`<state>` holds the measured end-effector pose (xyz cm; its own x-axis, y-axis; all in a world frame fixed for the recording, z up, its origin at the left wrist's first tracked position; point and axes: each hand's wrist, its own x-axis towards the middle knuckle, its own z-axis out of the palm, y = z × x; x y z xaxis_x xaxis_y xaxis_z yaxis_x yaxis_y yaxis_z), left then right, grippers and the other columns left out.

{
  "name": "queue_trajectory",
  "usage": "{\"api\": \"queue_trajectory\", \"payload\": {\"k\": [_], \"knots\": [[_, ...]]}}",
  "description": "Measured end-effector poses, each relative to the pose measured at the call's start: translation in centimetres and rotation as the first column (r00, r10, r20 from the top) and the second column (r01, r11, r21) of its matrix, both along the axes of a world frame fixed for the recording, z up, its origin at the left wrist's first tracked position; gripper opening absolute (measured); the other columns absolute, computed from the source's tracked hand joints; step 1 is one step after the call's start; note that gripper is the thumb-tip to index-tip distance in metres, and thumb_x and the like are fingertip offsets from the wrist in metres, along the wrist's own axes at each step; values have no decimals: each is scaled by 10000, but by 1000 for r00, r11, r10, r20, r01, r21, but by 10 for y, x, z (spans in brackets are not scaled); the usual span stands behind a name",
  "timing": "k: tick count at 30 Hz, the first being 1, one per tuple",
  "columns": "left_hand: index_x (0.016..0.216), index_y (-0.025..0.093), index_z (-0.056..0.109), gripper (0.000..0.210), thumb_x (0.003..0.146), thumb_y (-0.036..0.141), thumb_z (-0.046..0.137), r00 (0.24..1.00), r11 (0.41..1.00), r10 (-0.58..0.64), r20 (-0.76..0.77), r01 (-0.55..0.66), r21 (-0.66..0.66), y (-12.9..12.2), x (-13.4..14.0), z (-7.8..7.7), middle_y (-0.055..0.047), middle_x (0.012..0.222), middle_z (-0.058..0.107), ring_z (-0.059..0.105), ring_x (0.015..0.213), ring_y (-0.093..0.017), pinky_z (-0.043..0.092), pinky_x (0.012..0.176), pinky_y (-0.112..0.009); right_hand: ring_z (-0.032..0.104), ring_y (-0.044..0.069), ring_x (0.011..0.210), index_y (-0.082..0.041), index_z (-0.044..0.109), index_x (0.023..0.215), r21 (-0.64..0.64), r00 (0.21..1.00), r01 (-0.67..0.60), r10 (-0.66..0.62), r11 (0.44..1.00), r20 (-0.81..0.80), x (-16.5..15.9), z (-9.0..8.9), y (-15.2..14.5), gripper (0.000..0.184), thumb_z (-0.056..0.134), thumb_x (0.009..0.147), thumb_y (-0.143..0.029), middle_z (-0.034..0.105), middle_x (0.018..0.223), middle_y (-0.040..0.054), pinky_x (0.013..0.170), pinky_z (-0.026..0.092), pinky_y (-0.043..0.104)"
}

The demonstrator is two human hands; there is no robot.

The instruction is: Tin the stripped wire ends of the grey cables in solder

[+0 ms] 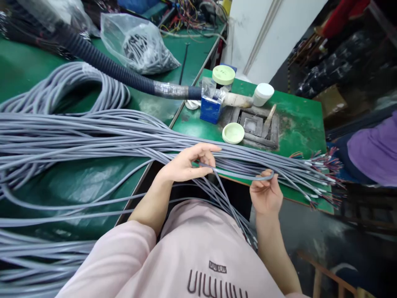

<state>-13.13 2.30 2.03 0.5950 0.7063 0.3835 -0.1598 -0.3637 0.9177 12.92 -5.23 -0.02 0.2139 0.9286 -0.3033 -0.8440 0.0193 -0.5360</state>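
Note:
A single grey cable [238, 175] runs between my two hands, in front of a thick bundle of similar grey cables [192, 142]. My left hand [187, 162] holds it between the thumb and curled fingers, while the index finger reaches out above. At the other end, my right hand [267, 194] pinches the cable between thumb and fingers, where it bends slightly. The bundle's stripped ends, with thin coloured wires [330, 163], fan out at the right. More grey cables [229, 203] hang down between my arms and my body.
On the green bench [304, 120] are a soldering pot [251, 124], a pale green lid [233, 133], a white-capped jar [263, 94] and a green-lidded jar [223, 76]. A ribbed hose [124, 74] ends over a blue box [210, 109]. A person in purple [375, 149] is at the right.

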Motion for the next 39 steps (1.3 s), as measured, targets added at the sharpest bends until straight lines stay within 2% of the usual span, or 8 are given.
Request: {"api": "queue_trajectory", "payload": {"k": [6, 12, 16, 19, 23, 29, 34, 39], "knots": [[1230, 203, 546, 453, 794, 153, 656, 999, 996, 12, -37, -15, -86, 2, 14, -8, -23, 840, 650, 612, 730, -112, 498, 722, -243, 426, 44, 424, -322, 674, 850, 375, 895, 72, -226, 924, 385, 19, 53, -42, 168, 745, 751, -437, 587, 648, -97, 354, 388, 170], [1069, 166, 635, 287, 784, 198, 651, 962, 989, 126, -244, -140, -42, 3, 27, -16, -20, 831, 662, 612, 745, -117, 493, 715, -238, 421, 76, 357, -309, 688, 862, 479, 483, 323, -577, 816, 658, 56, 68, -43, 239, 650, 788, -533, 640, 638, -83, 349, 403, 235], [1034, 184, 689, 291, 756, 268, 698, 955, 993, 83, -284, -102, -52, -3, 41, -13, -32, 836, 698, 634, 783, -141, 495, 711, -241, 412, 87, 362, -178, 698, 885, 110, 358, 26, -112, 994, 927, 48, 51, -43, 276, 568, 877, -421, 552, 473, -38, 377, 343, 233], [1041, 169, 701, 312, 764, 313, 707, 989, 976, 33, -145, -64, -209, -11, 59, -10, -36, 793, 699, 621, 714, -126, 498, 675, -235, 451, 91, 428, -167, 694, 949, -208, 169, -231, 249, 951, 953, 29, 41, -45, 288, 497, 926, -377, 545, 493, -29, 434, 346, 228], [940, 159, 736, 284, 756, 375, 723, 998, 878, 6, 66, 27, -477, -18, 84, -11, -51, 783, 710, 624, 676, -125, 509, 654, -243, 482, 94, 458, -167, 679, 951, -305, 46, -382, 348, 872, 937, 13, 36, -47, 310, 437, 949, -361, 522, 489, -42, 504, 393, 230], [704, 140, 725, 268, 706, 405, 766, 983, 753, 60, 176, 71, -654, -26, 106, -12, -51, 766, 707, 579, 608, -92, 492, 618, -228, 526, 96, 488, -171, 691, 914, -345, 11, -501, 404, 794, 915, 11, 31, -51, 312, 451, 945, -369, 604, 537, -22, 518, 406, 218], [664, 125, 674, 303, 706, 413, 762, 975, 704, -60, 216, 195, -683, -35, 116, -8, -19, 636, 637, 523, 530, -72, 449, 560, -218, 509, 97, 436, -163, 697, 945, -243, 229, -499, 397, 832, 889, 9, 28, -49, 376, 455, 935, -451, 627, 514, -9, 480, 410, 221], [659, 144, 631, 279, 625, 341, 826, 951, 712, 234, 200, -28, -701, -35, 114, -8, 27, 580, 594, 499, 522, -55, 422, 532, -181, 436, 80, 375, -161, 680, 837, -225, 321, -422, 377, 878, 869, 5, 25, -46, 350, 495, 919, -445, 585, 461, -17, 402, 340, 205]]}}
